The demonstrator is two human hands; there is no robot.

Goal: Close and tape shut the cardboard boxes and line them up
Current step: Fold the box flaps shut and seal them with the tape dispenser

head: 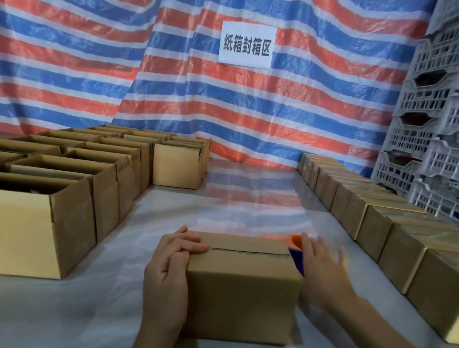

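Rectangular, matte corrugated cardboard box (239, 287)

Centre box: closed rectangular cardboard box (241, 290), plain tan-brown, with a darker dashed line along its top seam.
Left boxes: open-topped cardboard boxes (22, 233), the same brown, with paler yellow-tan near faces.
Right row: closed cardboard boxes in a row (374, 223), tan with glossy tops.
Small item: small plastic object (296, 246), orange above and dark blue below.
Backdrop: woven plastic tarp (94, 37), horizontal orange-red, blue and white stripes.
Sign: rectangular paper sign (248, 30), white with black characters.
Crates: stacked lattice plastic crates (449, 131), pale grey-white.
Floor: translucent plastic floor sheet (55, 311), milky white, with faint stripes at its far end.
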